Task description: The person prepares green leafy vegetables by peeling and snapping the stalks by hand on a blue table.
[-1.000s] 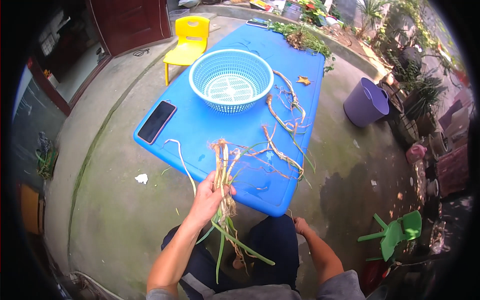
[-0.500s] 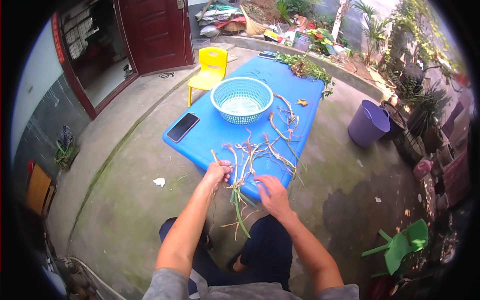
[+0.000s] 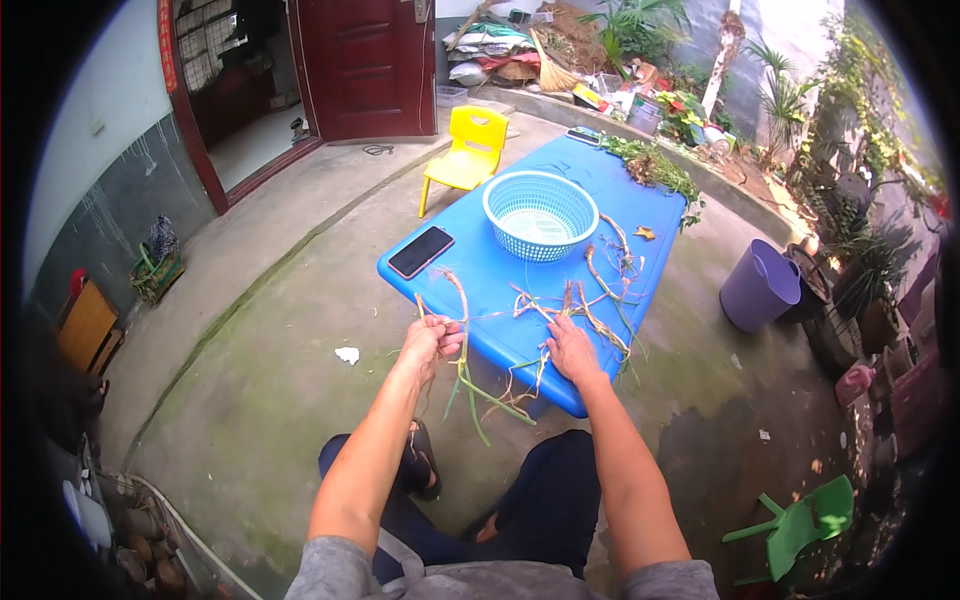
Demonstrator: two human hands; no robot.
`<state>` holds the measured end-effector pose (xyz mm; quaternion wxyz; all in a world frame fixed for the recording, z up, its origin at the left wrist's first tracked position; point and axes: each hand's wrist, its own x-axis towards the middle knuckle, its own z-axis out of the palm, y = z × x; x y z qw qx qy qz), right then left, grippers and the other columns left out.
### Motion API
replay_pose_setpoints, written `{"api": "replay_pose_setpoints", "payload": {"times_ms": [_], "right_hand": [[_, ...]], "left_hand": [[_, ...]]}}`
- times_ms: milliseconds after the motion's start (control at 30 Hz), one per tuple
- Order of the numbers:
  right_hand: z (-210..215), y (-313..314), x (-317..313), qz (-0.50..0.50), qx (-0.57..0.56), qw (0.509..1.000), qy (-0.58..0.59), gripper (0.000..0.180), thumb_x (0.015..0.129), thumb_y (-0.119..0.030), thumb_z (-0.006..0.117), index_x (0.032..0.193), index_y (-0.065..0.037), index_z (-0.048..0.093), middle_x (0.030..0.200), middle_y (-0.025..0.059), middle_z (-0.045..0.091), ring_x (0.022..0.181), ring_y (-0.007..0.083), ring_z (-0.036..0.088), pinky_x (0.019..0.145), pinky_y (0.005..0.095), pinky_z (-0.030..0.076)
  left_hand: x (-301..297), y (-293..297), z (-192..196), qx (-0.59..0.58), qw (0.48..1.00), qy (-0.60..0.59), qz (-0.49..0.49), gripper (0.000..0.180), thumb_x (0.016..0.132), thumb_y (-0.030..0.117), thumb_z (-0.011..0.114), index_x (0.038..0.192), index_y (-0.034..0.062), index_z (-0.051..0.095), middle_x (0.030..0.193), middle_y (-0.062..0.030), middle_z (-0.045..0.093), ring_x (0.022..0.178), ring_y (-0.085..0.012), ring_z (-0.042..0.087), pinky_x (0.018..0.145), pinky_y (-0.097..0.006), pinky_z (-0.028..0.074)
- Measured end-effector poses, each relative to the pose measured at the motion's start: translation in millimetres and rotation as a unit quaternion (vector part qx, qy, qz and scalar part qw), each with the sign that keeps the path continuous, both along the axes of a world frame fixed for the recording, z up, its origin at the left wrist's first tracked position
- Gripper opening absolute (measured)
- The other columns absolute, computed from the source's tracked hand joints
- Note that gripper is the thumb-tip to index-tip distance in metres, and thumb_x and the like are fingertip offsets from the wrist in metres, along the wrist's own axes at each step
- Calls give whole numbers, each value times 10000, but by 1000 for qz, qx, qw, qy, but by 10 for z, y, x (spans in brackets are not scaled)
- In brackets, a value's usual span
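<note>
Seen from above, at the centre of the frame: left hand [image 3: 430, 340] closed in a pinch around a long, limp plant stalk with pale root end and green leaves [image 3: 462, 360], held just off the near left edge of the low blue plastic bench [image 3: 480, 275]. Stalk hanging from the grip, green tips trailing down toward the mossy concrete floor [image 3: 250, 380]. Right hand [image 3: 570, 350] laid flat, fingers loosely spread, on a scatter of similar brownish-green stalks [image 3: 590, 310] at the near right edge of the bench; whether any stalk is actually gripped under the palm, cannot tell.

Judged by look: light, soft and floppy, bending under own weight, thin leaves likely to tear or snap if pulled hard. Best taken near the firmer pale root end, where the stem is thickest, rather than by the green tips. Possibly damp or gritty, so a firm pinch rather than a loose one.

Further up the bench, centre: round light-blue perforated plastic basket [image 3: 540, 213], apparently empty. Left of it, a black phone with a red edge [image 3: 421, 251] lying flat. At the far end, upper right of the bench, a heap of leafy green cuttings [image 3: 655, 165]. Beyond the bench, upper centre, a small yellow plastic chair [image 3: 468, 150]; right of the bench, a lilac plastic bucket [image 3: 760, 285]; lower right, a small green plastic chair [image 3: 800, 520]. Dark red door [image 3: 365, 65] at upper left.
</note>
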<state>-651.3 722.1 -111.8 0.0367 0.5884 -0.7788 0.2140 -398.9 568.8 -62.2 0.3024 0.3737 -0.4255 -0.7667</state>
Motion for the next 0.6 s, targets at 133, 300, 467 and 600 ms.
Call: {"api": "replay_pose_setpoints", "payload": {"times_ms": [133, 300, 467, 600], "right_hand": [[50, -25, -4, 15, 35, 999, -4, 361, 872, -211, 560, 1194, -50, 548, 1344, 168, 470, 1260, 296, 428, 1019, 407, 365], [-11, -19, -41, 10, 30, 999, -13, 355, 863, -200, 575, 1191, -71, 539, 1340, 155, 468, 1252, 298, 433, 1019, 405, 368], [349, -15, 218, 6, -34, 999, -22, 363, 833, -176, 599, 1182, -89, 546, 1303, 143, 483, 1129, 324, 506, 918, 416, 425], [851, -66, 1024, 150, -19, 831, -535, 299, 856, -220, 652, 1093, -44, 603, 856, 28, 600, 703, 121, 576, 626, 270, 465]], "left_hand": [[275, -63, 182, 23, 994, 106, -5, 93, 943, 50, 406, 1024, 55, 452, 1018, -210, 628, 901, -324, 667, 712, -372, 580], [536, 5, 719, -10, 990, 137, 23, 75, 948, 49, 385, 1006, 52, 433, 1025, -224, 610, 897, -353, 663, 692, -377, 582], [672, 131, 1056, 19, 989, 132, 64, 94, 941, 20, 363, 1008, 28, 428, 1029, -233, 605, 924, -371, 651, 702, -394, 582], [484, 238, 859, 35, 993, 109, 36, 119, 942, 24, 359, 1033, 23, 436, 1035, -229, 610, 916, -367, 655, 714, -415, 580]]}}
